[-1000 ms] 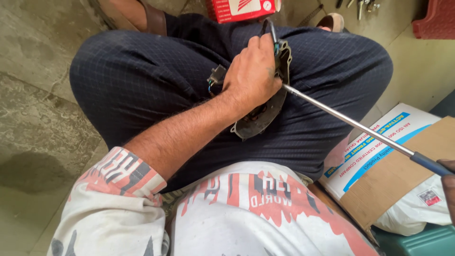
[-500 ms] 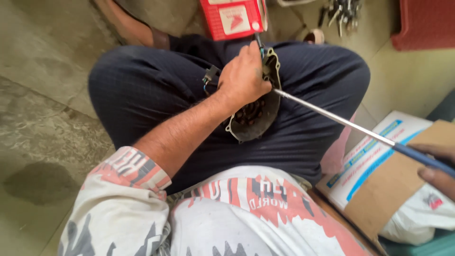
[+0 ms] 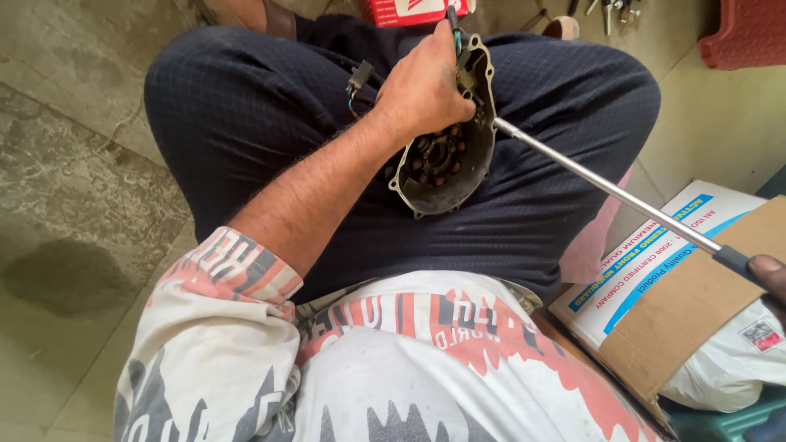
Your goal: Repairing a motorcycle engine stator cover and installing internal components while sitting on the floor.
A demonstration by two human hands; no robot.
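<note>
Head view: I'm seeing my left hand (image 3: 422, 86) gripping the stator cover (image 3: 446, 155), fingers curled tight around its upper rim, the dark metal housing resting on my lap over dark trousers (image 3: 246, 123), copper coils facing up. My right hand (image 3: 770, 274) is sitting at the frame edge, fingers closing on the dark handle of a long screwdriver (image 3: 606, 190); its shaft is running to the cover's right rim. A cardboard box (image 3: 688, 295) is lying under that hand. A red box (image 3: 409, 10) is sitting on the floor beyond my knees.
</note>
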